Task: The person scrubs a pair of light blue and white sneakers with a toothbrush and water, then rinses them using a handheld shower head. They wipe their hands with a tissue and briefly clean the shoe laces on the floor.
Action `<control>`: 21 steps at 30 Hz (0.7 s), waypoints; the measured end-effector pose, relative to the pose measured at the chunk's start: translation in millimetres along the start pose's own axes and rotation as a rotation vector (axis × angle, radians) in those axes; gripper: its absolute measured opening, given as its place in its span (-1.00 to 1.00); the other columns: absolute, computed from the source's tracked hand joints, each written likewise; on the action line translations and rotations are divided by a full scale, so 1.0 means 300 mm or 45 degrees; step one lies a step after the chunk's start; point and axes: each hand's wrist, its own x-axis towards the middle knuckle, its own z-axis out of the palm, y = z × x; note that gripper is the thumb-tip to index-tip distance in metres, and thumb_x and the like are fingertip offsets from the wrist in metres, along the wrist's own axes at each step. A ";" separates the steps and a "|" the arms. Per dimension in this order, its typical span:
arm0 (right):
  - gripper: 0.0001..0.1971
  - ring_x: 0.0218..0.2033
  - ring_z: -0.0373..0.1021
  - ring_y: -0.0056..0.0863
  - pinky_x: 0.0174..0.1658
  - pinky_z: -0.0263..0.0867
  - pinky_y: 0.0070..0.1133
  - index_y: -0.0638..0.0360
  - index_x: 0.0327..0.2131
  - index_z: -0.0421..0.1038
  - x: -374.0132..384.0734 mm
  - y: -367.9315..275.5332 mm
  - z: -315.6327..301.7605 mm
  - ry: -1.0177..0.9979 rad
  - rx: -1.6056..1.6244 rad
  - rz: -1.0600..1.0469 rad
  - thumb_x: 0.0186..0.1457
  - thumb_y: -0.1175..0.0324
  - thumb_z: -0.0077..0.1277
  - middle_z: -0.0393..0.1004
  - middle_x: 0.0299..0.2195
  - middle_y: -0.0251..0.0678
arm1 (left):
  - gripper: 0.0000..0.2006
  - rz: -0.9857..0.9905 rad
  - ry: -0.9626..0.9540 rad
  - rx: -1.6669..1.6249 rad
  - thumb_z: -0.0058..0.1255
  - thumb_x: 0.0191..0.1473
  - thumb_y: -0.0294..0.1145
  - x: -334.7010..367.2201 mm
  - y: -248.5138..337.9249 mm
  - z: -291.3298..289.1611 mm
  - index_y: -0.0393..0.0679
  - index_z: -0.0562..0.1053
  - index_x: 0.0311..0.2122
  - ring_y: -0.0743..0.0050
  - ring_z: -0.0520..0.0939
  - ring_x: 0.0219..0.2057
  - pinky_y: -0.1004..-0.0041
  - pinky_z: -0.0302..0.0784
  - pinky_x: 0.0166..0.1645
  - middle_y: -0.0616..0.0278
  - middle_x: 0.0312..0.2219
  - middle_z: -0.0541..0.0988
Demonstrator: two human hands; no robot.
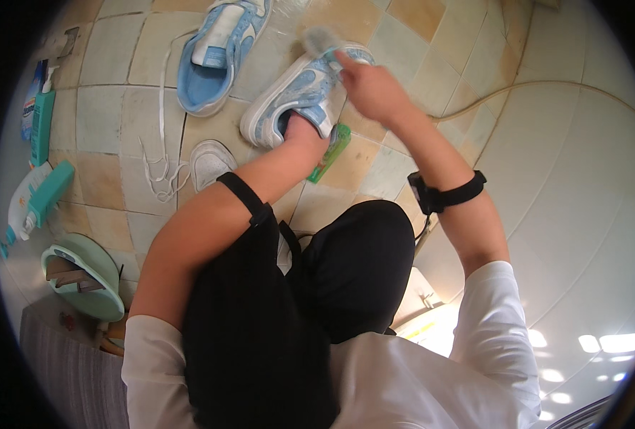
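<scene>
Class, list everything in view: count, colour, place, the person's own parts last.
centre shoe: 1, blue-white, upper centre
loose shoe: 1, blue-white, upper left
brush: 1, pale, top centre
laces: uncountable, white, upper left
plain shoe: 1, white, centre left
slim object: 1, green, beside centre shoe
bottles and packs: several, teal, white, blue, left
round item: 1, pale green, lower left
striped surface: 1, grey, lower left
hose: 1, beige, right
tiles: many, beige-grey, floor
arm bands: 2, black, mid-frame
shirt: 1, white, bottom
trousers: 1, black, lower centre
left hand: 1, bare, inside centre shoe
right hand: 1, bare, holding brush
</scene>
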 end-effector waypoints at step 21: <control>-0.55 -0.31 0.50 0.05 -0.23 0.43 -0.16 0.04 0.16 0.31 -0.166 -0.111 -0.084 -0.247 -0.280 0.008 0.18 0.36 -0.22 0.54 -0.40 0.09 | -0.42 -0.057 -0.182 -0.040 -0.33 0.27 -0.18 -0.025 0.055 0.132 -0.05 0.03 0.36 0.05 0.10 0.34 0.06 -0.06 0.39 0.09 0.35 0.04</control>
